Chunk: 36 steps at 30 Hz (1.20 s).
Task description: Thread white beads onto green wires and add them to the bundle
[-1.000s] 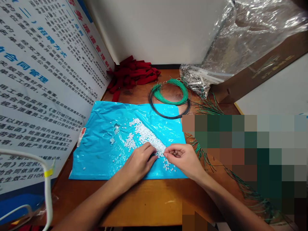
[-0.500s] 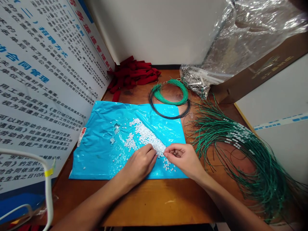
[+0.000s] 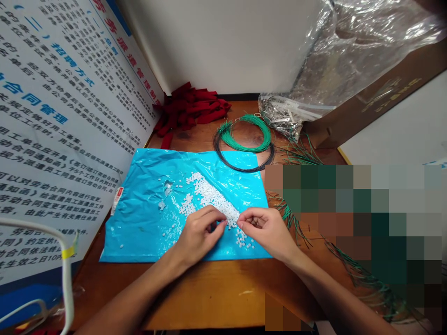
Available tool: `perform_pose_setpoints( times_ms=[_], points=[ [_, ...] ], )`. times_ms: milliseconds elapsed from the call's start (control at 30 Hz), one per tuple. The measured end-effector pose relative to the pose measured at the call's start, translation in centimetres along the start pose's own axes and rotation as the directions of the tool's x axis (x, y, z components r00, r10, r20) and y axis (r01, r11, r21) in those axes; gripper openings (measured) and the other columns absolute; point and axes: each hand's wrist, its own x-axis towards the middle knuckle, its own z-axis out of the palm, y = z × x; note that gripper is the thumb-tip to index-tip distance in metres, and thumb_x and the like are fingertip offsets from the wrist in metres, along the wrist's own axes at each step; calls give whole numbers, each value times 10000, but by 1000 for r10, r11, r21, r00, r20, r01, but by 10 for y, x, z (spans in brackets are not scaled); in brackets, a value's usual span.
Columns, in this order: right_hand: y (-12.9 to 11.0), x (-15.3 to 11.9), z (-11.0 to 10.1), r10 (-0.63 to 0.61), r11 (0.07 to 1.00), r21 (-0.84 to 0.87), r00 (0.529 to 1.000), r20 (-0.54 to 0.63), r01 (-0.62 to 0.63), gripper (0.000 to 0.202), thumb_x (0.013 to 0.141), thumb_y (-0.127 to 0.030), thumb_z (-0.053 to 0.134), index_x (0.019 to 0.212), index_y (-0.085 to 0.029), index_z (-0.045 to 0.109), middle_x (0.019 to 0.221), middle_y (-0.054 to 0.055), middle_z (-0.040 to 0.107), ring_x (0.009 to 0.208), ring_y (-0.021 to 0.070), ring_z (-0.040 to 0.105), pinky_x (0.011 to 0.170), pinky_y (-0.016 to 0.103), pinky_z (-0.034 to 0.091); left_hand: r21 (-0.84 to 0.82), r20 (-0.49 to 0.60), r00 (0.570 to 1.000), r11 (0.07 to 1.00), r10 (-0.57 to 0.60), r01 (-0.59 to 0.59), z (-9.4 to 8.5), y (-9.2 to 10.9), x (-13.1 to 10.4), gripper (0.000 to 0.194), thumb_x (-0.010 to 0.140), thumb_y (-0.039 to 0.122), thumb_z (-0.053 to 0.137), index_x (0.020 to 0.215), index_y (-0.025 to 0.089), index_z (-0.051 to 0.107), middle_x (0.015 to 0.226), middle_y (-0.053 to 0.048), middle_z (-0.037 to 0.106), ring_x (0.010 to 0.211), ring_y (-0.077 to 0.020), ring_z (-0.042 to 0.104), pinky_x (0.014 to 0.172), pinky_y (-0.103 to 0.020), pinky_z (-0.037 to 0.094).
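Small white beads [image 3: 209,193] lie in a long pile on a flat, shiny blue plastic bag [image 3: 139,209]. At the pile's near end my left hand [image 3: 202,230] is closed in a pinch, thumb against forefinger. Just right of it, my right hand [image 3: 260,225] pinches too, its fingertips a short gap from the left ones. Whatever sits between the fingertips of either hand is too small to make out. A few loose beads [image 3: 244,239] are scattered below the right fingertips.
Coils of green wire [image 3: 263,135] and black wire [image 3: 223,158] overlap the bag's far edge. Red fabric strips [image 3: 192,107] are heaped behind. A clear bag of metal parts [image 3: 282,116] stands by a brown box [image 3: 377,97]. Blocky pixels hide much of the right side.
My left hand has turned and its fingers have lifted, so that thumb and forefinger now show in a pinch. My right hand stays nearly still. Blocky pixels now cover the lower right.
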Motion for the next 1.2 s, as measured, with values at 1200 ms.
perform_pose_setpoints(
  times_ms=[1200],
  points=[
    [3, -2, 4, -82, 992, -96, 995, 52, 87, 94, 769, -168, 587, 716, -131, 656, 598, 1, 573, 512, 81, 448, 451, 196, 334, -733, 339, 839, 440, -426, 519, 1, 4, 6, 151, 758, 210, 707, 845, 89, 684, 645, -45, 679, 538, -110, 577, 569, -236, 465]
  ],
)
